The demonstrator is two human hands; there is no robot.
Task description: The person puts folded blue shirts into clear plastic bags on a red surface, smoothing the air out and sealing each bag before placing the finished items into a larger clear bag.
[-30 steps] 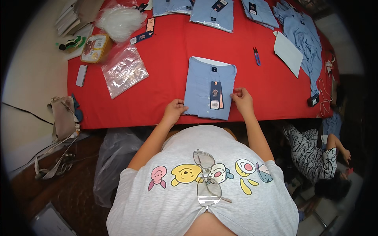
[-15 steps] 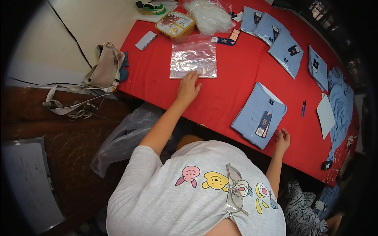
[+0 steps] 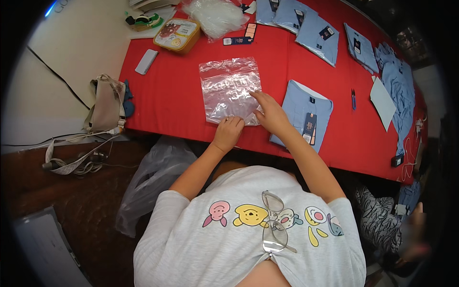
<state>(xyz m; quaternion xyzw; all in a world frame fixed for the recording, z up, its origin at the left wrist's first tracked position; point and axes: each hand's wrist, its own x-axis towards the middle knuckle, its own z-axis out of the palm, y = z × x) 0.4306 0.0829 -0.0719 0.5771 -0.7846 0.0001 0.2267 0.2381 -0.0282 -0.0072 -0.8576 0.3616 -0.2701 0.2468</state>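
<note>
A flat clear plastic bag (image 3: 228,88) lies on the red-covered table in front of me. My left hand (image 3: 229,132) is at its near edge, the fingers bent and close together on the film. At the bag's right edge rests my right hand (image 3: 271,114), with thumb and fingers apart and the fingertips on the plastic. To the right, partly behind my right forearm, lies a folded light blue shirt (image 3: 295,106). A dark hang tag (image 3: 310,125) is on its front.
Beyond the bag are a yellow-rimmed tub (image 3: 179,34), a heap of clear bags (image 3: 217,16) and a small notepad (image 3: 147,61). Bagged blue shirts (image 3: 318,40) lie at far right, near thread snips (image 3: 354,99), a pale card (image 3: 382,104) and loose blue cloth (image 3: 404,91). Another person's patterned clothing (image 3: 377,220) shows lower right.
The bag has come nearer and to the right with my left hand. My right hand has moved from beside the folded shirt to the bag's right edge. The view has shifted.
</note>
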